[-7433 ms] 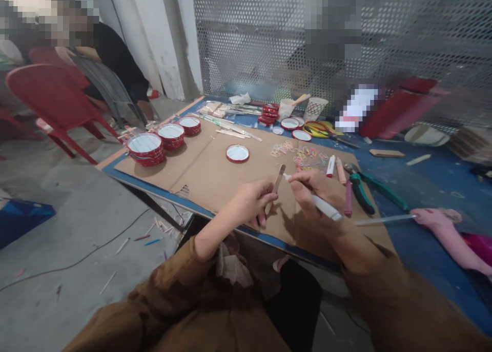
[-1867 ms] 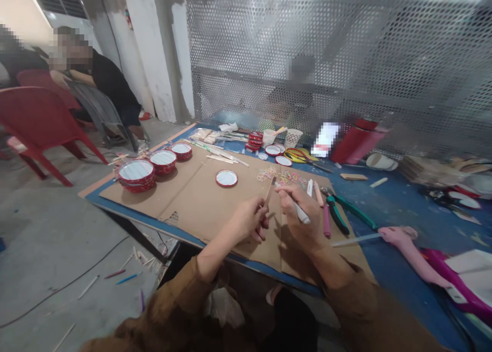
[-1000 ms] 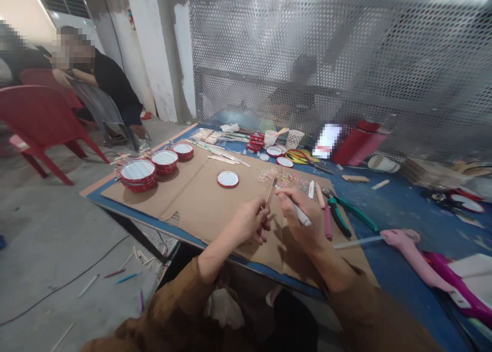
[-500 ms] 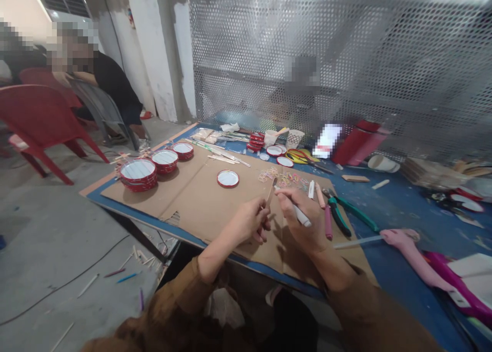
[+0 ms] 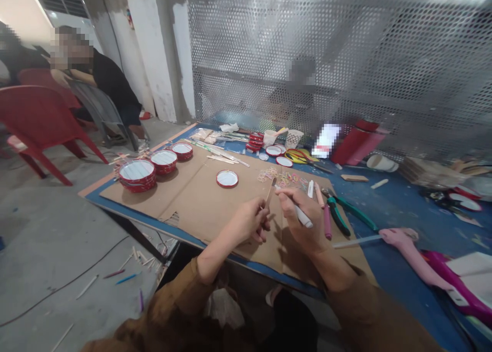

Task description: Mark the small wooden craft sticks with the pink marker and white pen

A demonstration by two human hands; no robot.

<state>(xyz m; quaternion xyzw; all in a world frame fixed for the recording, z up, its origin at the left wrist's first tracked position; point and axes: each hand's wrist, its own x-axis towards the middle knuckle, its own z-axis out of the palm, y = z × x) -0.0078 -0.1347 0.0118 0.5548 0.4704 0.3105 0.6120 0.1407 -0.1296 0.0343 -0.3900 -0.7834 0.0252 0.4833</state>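
Observation:
My left hand [image 5: 249, 221] is closed on a thin wooden craft stick [image 5: 270, 190], which points up and away with a dark upper end. My right hand [image 5: 307, 231] grips a white marker [image 5: 303, 218] like a pen, its tip close to the stick's dark end; whether they touch I cannot tell. Just beyond the hands lie small coloured rubber bands [image 5: 290, 179] on the brown cardboard [image 5: 200, 203]. A round red-rimmed lid with a white inside [image 5: 227, 178] rests flat to the left of them.
Stacked red-rimmed lids [image 5: 137, 173] stand at the table's left. Right of my right hand are green-handled pliers [image 5: 338, 219], a pink marker [image 5: 327, 223] and a pink glue gun [image 5: 407, 249]. Paper cups [image 5: 294, 138] and a red bottle [image 5: 353, 142] line the back by a perforated metal panel [image 5: 246, 49].
The view has shifted very slightly. Both hands keep their hold on the craft stick and the marker, in nearly the same place.

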